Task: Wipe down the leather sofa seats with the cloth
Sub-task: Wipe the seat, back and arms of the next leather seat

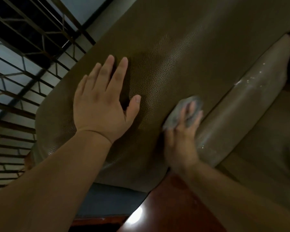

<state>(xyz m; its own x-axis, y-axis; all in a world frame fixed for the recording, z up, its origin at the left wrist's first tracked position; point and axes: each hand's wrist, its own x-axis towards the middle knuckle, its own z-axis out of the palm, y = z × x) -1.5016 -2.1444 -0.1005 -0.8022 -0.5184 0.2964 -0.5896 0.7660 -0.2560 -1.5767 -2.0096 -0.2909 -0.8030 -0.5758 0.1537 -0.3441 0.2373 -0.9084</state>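
Note:
An olive-brown leather sofa cushion (182, 52) fills the middle of the view, its grain visible. My left hand (104, 101) lies flat on it, fingers spread, holding nothing. My right hand (181, 141) is blurred and presses a grey cloth (179, 113) onto the cushion's right edge. Just right of the cloth runs a lighter rolled leather edge (241, 111) with wet, shiny streaks.
A glossy reddish wooden sofa frame (166, 206) sits under my right forearm. A dark metal window grille (23, 67) covers the left side. More leather seat (266, 148) lies at the right.

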